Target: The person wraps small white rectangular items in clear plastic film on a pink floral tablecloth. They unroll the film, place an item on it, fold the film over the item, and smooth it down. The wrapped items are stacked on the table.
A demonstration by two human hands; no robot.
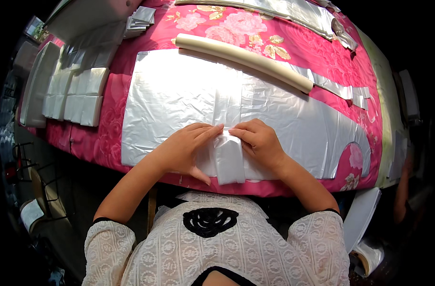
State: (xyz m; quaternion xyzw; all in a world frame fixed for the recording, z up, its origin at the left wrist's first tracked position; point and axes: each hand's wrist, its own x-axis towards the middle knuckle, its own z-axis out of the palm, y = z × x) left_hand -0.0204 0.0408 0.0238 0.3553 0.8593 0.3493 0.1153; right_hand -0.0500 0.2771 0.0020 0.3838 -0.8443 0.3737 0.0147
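Note:
A stack of thin silvery-white plastic bags (pixel 174 90) lies flat before me, with a curved cutout at its right end. Across its middle runs a narrow folded plastic bag (pixel 230 159), its near end doubled over into a flat packet. My left hand (pixel 189 145) lies with fingers stretched out, their tips at the upper left corner of that fold, and the thumb spread toward the table edge. At the opposite corner, my right hand (pixel 259 143) pinches the folded bag between curled fingers and thumb; its fingertips partly hide the fold.
A cream roller tube (pixel 246 61) rests slantwise beyond the sheets. Folded white packets (pixel 84 95) fill rows at the left, beside a clear plastic box (pixel 36 90). More silvery plastic (pixel 284 12) lies along the far side. A pink floral cloth (pixel 115 105) covers the table.

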